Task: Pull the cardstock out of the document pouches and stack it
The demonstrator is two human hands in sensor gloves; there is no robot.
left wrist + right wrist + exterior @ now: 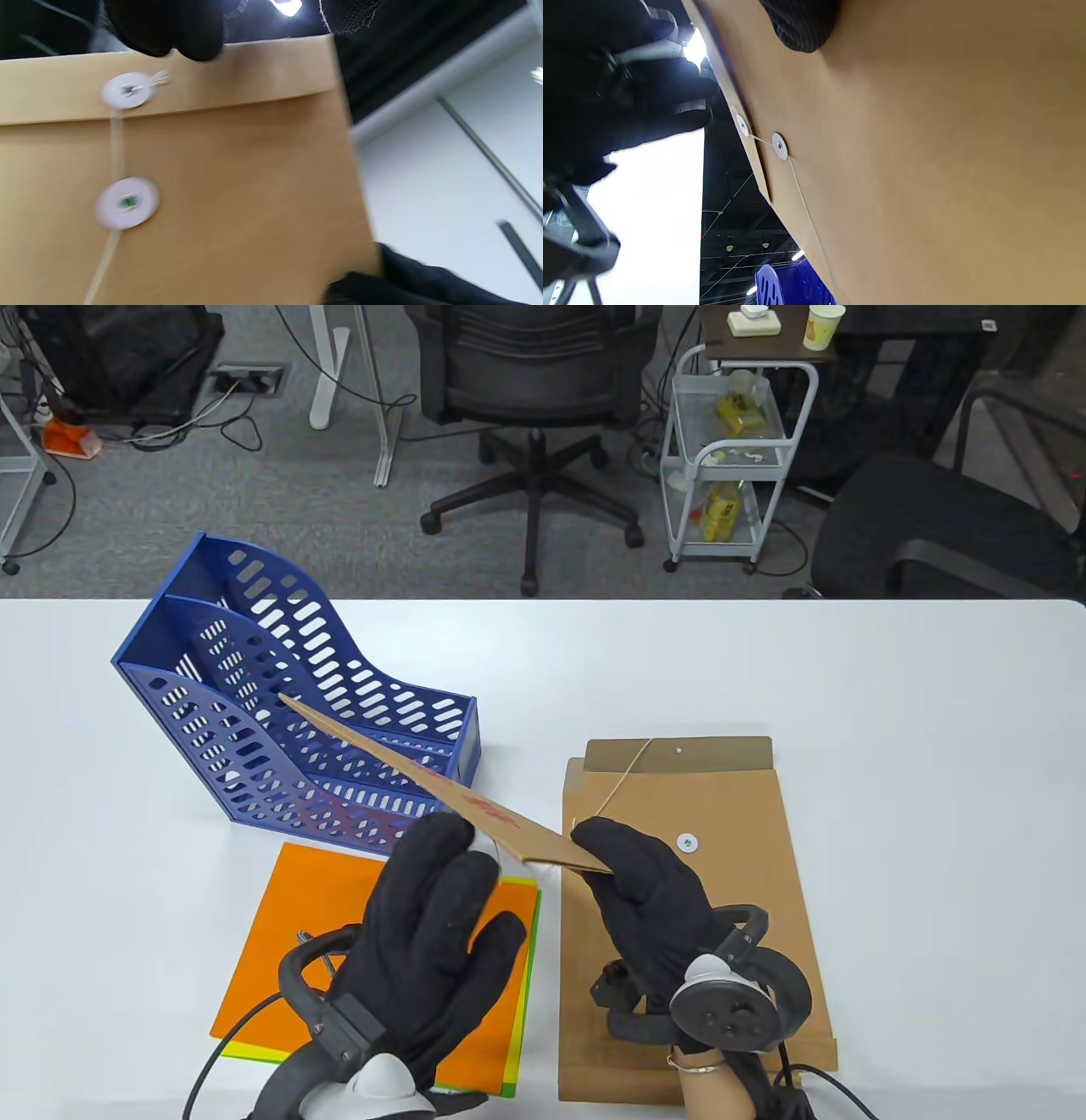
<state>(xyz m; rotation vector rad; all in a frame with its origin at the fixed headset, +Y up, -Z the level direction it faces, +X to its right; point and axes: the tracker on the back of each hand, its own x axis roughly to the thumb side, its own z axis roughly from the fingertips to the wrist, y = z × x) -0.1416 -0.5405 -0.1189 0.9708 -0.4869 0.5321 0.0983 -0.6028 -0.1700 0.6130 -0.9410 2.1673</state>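
The right hand (649,891) pinches the near edge of a kraft pouch (441,785), and the left hand (433,916) holds it from beside. The pouch is in the air, its far end in the blue file rack (297,704).

To do this well, I think, unwind the string fully before pulling.

I count two pouches, one flat on the table (730,814), and one cardstock stack (280,933).

The blue file rack (288,704) blocks my far left; bare table (916,780) opens to my right, beyond the flat pouch (721,814).
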